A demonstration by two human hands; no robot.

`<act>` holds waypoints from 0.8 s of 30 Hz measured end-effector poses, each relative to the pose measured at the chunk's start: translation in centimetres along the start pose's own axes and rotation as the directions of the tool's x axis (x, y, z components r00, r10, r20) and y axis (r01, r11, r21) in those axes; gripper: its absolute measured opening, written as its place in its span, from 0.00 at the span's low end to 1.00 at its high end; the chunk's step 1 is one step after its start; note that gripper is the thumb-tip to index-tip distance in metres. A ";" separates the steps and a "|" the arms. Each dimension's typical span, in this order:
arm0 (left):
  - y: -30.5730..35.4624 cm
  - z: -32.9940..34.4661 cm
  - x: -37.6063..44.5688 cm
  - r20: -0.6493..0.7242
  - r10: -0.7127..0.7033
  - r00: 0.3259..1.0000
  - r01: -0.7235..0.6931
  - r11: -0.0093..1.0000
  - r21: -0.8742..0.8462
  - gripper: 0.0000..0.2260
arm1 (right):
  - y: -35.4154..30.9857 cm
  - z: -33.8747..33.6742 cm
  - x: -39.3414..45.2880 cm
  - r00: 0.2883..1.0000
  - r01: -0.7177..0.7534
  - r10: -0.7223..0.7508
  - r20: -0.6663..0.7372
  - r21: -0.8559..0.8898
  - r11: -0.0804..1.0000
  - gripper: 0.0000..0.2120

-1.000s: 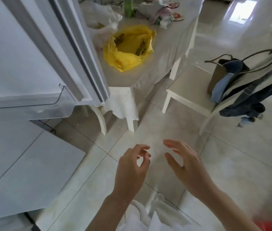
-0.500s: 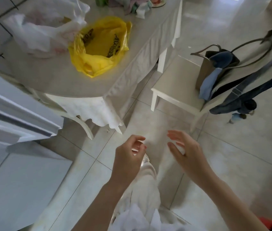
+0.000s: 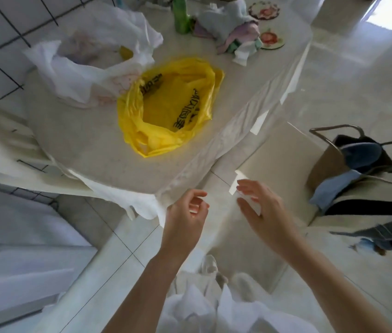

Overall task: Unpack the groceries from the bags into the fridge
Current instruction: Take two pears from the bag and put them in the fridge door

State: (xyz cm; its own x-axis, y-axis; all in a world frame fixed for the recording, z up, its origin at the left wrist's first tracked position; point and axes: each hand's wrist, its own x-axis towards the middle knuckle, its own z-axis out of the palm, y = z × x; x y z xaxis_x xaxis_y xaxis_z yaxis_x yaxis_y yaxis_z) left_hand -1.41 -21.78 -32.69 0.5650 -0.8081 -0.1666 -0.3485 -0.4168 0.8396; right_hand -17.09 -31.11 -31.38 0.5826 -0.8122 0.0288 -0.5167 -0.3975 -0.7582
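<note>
1. Since the earlier frames: sitting nearer the table [image 3: 89,150] and higher against it, with the yellow bag [image 3: 166,105] now filling mid-view and the fridge sliding off to the lower left.
2. Left hand [image 3: 185,217]: hovering off the table's near corner, just below the hanging tablecloth [image 3: 226,140]; fingers loosely curled, thumb near the forefinger; gripping nothing.
3. Right hand [image 3: 262,210]: hovering beside the left, apart from it; fingers spread and slightly bent, palm facing inward; holding nothing.
4. Both hands: staying clear of the bags, touching neither.
5. Yellow bag: lying on the tabletop with mouth gaping toward the camera and black print showing inside; contents not discernible.
6. White bag [image 3: 89,68]: sitting crumpled just behind and left of the yellow bag, touching it; something yellow showing at its mouth, contents otherwise unclear.
7. Green bottle [image 3: 181,15]: standing upright at the far side of the table, beside a heap of pastel cloths [image 3: 233,34] and two floral coasters [image 3: 270,38].
8. Fridge [image 3: 22,260]: showing only as white panels at lower left, well apart from both bags.
9. Chair [image 3: 274,169]: standing right of the table, carrying a brown handbag [image 3: 329,164] with blue fabric spilling out.
</note>
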 end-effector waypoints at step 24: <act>6.3 0.1 26.3 -0.422 -0.291 0.859 0.290 0.955 -0.069 0.09 | 2.2 -0.6 39.4 0.838 0.283 -0.306 0.453 0.120 0.952 0.15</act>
State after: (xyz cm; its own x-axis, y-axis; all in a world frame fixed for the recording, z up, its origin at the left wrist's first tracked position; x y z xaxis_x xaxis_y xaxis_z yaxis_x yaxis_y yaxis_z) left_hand 11.21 -45.67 -31.82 0.9021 -0.3971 -0.1691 -0.1178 -0.6034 0.7887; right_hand 4.34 -64.27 -31.50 0.9300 -0.3654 -0.0386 -0.2516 -0.5565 -0.7918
